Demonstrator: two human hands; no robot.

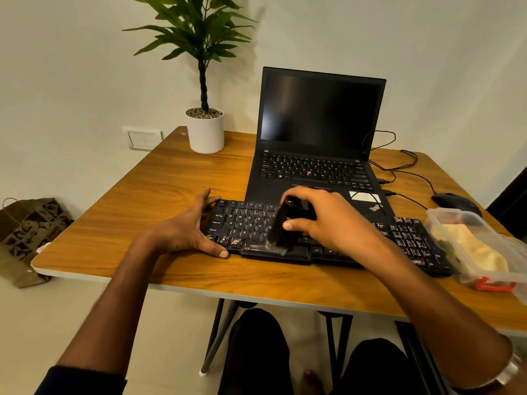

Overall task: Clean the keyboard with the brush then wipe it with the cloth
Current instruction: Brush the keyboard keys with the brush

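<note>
A black external keyboard (pixel 405 238) lies across the wooden table (pixel 159 195) in front of an open laptop. My right hand (pixel 325 220) grips a black brush (pixel 281 226) over the keyboard's middle, with its bristles down near the space bar. My left hand (pixel 191 226) holds the keyboard's left end, fingers along the far corner and thumb at the near edge. A yellow cloth (pixel 473 249) lies inside a clear plastic container at the right.
The black laptop (pixel 319 132) stands open behind the keyboard. A potted plant (pixel 205 129) sits at the back left, and a mouse (pixel 453 202) with cables at the right. The clear container (pixel 445 218) overhangs the keyboard's right end. A paper bag (pixel 28 235) rests on the floor.
</note>
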